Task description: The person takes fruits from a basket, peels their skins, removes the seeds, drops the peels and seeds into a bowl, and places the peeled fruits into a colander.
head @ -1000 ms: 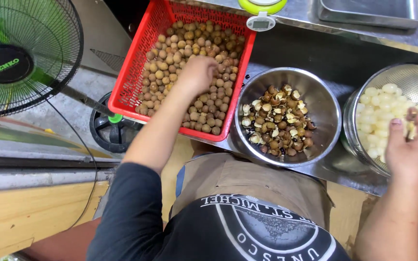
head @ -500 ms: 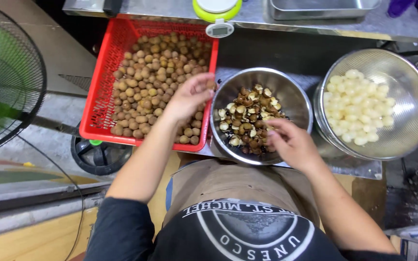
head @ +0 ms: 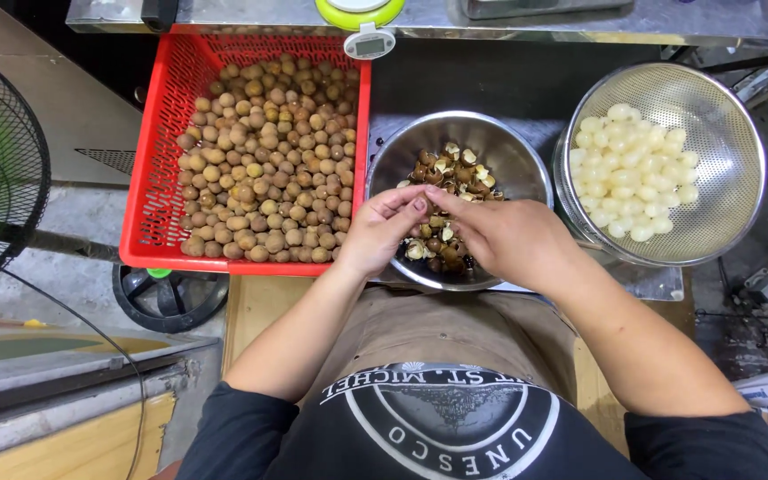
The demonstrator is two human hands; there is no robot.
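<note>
Meeting over the steel bowl (head: 513,151), left hand (head: 382,233) and right hand (head: 504,238).

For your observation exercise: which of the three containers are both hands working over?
The middle steel bowl, holding brown shells. The left hand and right hand meet above it, not the red basket or colander.

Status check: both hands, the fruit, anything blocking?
Left hand and right hand meet fingertip to fingertip over the steel bowl of shells. Whatever they pinch is hidden. Red basket of brown fruit untouched. Nothing in the way.
</note>
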